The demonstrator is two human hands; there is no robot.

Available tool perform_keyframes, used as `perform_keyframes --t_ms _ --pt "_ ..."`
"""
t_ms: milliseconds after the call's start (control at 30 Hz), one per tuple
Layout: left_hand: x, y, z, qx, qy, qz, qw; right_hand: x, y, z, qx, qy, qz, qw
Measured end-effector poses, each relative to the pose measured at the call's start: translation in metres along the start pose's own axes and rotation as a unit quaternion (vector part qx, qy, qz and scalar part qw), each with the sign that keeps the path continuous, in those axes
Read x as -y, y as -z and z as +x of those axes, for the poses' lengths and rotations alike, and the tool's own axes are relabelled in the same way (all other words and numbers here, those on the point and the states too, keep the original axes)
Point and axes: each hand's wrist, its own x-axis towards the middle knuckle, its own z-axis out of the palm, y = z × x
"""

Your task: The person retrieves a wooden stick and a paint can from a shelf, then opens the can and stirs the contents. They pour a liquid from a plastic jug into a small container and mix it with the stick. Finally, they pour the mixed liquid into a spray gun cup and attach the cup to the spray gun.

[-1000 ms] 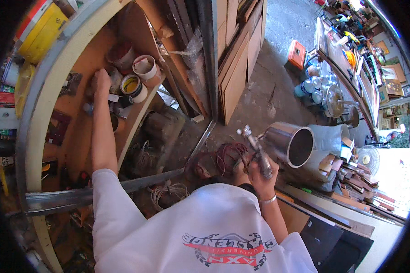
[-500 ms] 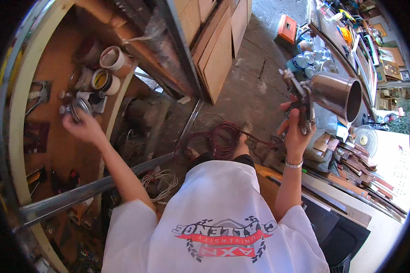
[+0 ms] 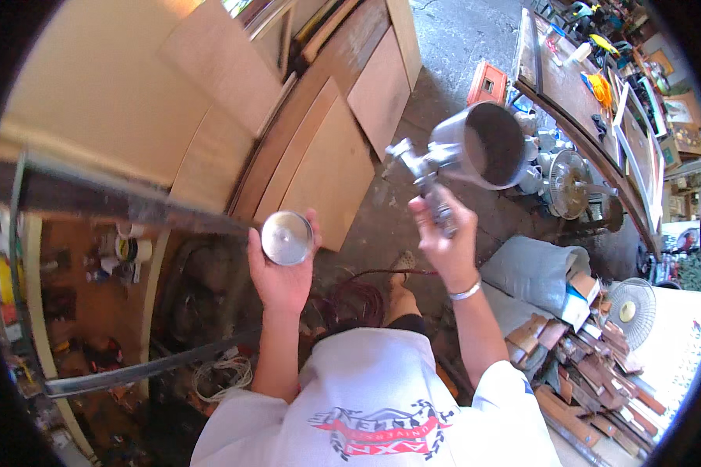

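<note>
In my left hand (image 3: 280,284) lies a round silver metal lid (image 3: 287,238), its disc facing up and my fingers curled about its edge. My right hand (image 3: 453,241) grips a spray gun (image 3: 427,177) by its handle, with the arm raised to the right. A wide metal cup (image 3: 487,146) is fixed to the gun. The cup's mouth is uncovered and tilted toward me, and its inside looks dark. Lid and cup are well apart.
Wooden panels (image 3: 315,167) lean at the left front. A shelf unit (image 3: 93,296) stands at left. A coiled dark red hose (image 3: 354,300) lies by my feet. Wood scraps (image 3: 592,389) and a standing fan (image 3: 631,311) are at right, with a long table (image 3: 572,93) beyond.
My left hand has come away from the shelf toward the middle, bringing the lid. My right hand has moved left with the spray gun, and the cup's mouth has turned. My view has turned too.
</note>
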Motion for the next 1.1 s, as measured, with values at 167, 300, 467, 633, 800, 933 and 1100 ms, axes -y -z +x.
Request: perform_keyframes --t_ms 167,300,467,633,800,933,1100 --pt "0.079 -0.162 0.099 0.232 -0.448 0.564 0.654 -0.061 0.032 0.037 0.013 0.017 -0.007 1.000" --pt "0.143 -0.246 0.126 0.364 -0.378 0.727 0.443 -0.086 0.055 0.056 0.044 0.012 0.019 0.999" --pt "0.184 -0.284 0.161 0.354 -0.392 0.747 0.403 -0.102 0.081 0.084 0.078 -0.027 0.024 0.996" --pt "0.205 -0.303 0.197 0.351 -0.411 0.755 0.371 -0.113 0.099 0.130 0.075 -0.030 0.041 0.996" --pt "0.223 -0.333 0.249 0.336 -0.435 0.756 0.355 -0.131 0.115 0.188 0.087 -0.029 0.032 0.995" --pt "0.227 -0.359 0.322 0.379 -0.397 0.757 0.355 -0.163 0.117 0.253 0.088 -0.010 0.018 0.996" --pt "0.228 -0.401 0.445 0.429 -0.374 0.754 0.328 -0.209 0.108 0.360 0.085 -0.002 0.006 0.996"
